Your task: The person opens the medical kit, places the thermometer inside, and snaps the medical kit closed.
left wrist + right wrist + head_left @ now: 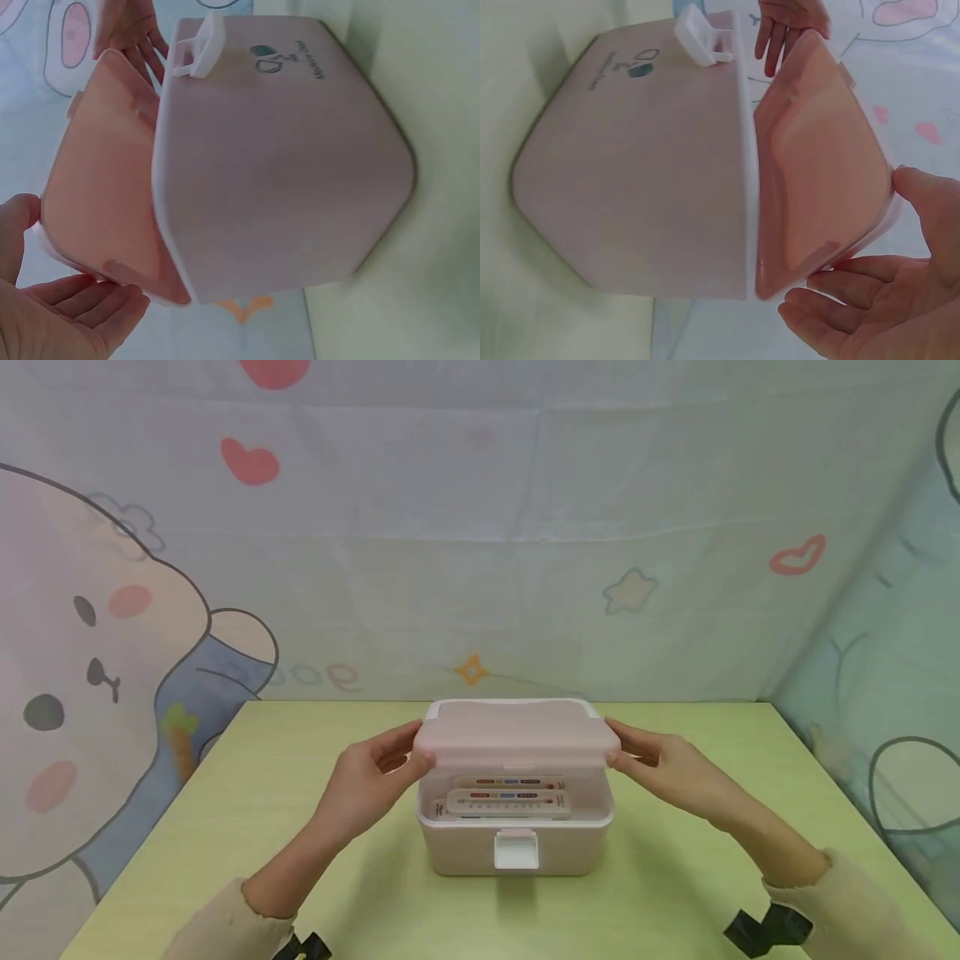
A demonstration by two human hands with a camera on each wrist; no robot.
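Observation:
A pale pink storage box [465, 852] stands in the middle of the table with its lid [517, 735] tilted partly up, hinged at the back. My left hand [367, 781] grips the lid's left edge, thumb at the front corner and fingers along the side. At the opposite edge my right hand [667, 772] holds the lid the same way. In both wrist views the lid's underside [105, 180] shows above the box wall [645, 172]. Through the gap, thermometer-like strips [510, 802] with coloured marks lie inside. A white latch [516, 850] hangs from the front rim.
The light green table [300, 760] extends around the box. A printed cloth [420, 568] with hearts, a star and a cartoon animal hangs behind the table's back edge, and another cloth side [900, 652] rises at the right.

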